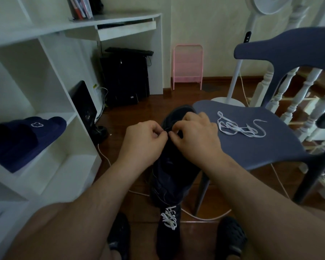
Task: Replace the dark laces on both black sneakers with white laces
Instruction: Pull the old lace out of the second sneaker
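A black sneaker (pixel 174 171) with dark laces is held up in the middle of the view, toe pointing away. My left hand (pixel 144 141) and my right hand (pixel 195 134) meet over its upper eyelets, and both pinch the dark lace (pixel 168 131) between fingertips. Below, on the floor between my feet, stands a second black sneaker (pixel 168 239) threaded with a white lace (pixel 169 218). A loose white lace (pixel 240 126) lies coiled on the seat of the blue chair (pixel 251 151) to the right.
A white shelf unit (pixel 51 102) with navy slippers (pixel 24 139) stands at the left. A white cable (pixel 204 217) runs over the wooden floor. Behind are a desk, a black computer tower (pixel 126 77), a pink rack (pixel 188 66), a fan stand and white balusters.
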The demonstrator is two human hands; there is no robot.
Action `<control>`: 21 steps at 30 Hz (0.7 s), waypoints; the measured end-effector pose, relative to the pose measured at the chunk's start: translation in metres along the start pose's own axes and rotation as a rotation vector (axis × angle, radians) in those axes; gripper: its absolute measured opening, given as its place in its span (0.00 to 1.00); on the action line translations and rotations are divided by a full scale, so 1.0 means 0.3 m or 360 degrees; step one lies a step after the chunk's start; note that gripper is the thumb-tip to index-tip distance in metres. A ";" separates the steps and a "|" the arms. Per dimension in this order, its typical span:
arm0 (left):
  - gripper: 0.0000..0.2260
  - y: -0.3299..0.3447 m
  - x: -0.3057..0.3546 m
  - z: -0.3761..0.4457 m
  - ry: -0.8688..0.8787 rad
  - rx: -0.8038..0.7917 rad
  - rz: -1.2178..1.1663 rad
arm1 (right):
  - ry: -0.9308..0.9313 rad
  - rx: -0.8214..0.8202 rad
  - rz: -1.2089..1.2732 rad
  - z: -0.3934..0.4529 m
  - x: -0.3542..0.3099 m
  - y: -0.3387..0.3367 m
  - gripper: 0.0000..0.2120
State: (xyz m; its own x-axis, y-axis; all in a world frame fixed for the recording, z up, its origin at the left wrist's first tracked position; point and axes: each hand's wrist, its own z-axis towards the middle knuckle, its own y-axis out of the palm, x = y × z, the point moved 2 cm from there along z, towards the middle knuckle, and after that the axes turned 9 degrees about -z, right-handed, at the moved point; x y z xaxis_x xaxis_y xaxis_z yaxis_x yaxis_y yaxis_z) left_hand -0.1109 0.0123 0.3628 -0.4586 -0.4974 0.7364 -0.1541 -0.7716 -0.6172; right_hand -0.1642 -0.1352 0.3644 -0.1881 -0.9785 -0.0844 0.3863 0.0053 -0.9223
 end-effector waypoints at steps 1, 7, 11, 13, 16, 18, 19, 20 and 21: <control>0.07 -0.004 0.000 0.000 -0.0005 0.0007 -0.0006 | 0.0002 0.0001 0.0036 0.000 0.002 0.003 0.10; 0.06 -0.054 -0.026 0.021 -0.0059 0.0122 -0.0026 | 0.0542 -0.0107 0.0368 0.033 0.178 -0.008 0.15; 0.07 -0.062 -0.040 0.026 -0.0084 0.0132 0.0025 | 0.0632 -0.0187 0.0344 0.029 0.210 0.013 0.14; 0.07 -0.073 -0.048 0.031 -0.0121 0.0165 0.0006 | 0.0611 -0.0225 0.0330 0.030 0.205 0.018 0.13; 0.06 -0.085 -0.053 0.033 -0.0140 0.0195 -0.0014 | 0.0535 -0.0247 0.0364 0.032 0.184 0.020 0.10; 0.06 -0.087 -0.054 0.031 -0.0133 0.0196 -0.0023 | 0.0428 -0.0158 0.0427 0.027 0.151 0.018 0.11; 0.07 -0.086 -0.054 0.030 -0.0130 0.0195 -0.0031 | 0.0355 -0.0106 0.0463 0.023 0.133 0.014 0.11; 0.07 -0.084 -0.052 0.029 -0.0129 0.0190 -0.0039 | 0.0263 -0.0047 0.0492 0.020 0.113 0.012 0.11; 0.07 -0.080 -0.049 0.028 -0.0133 0.0180 -0.0044 | 0.0164 0.0005 0.0491 0.015 0.093 0.011 0.09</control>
State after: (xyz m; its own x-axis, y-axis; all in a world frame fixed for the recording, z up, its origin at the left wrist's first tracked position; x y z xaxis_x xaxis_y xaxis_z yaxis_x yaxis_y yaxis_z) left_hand -0.0932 0.0347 0.3690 -0.3805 -0.5029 0.7760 -0.0636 -0.8230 -0.5645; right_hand -0.1640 -0.1634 0.3606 -0.1522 -0.9047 -0.3979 0.4424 0.2976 -0.8460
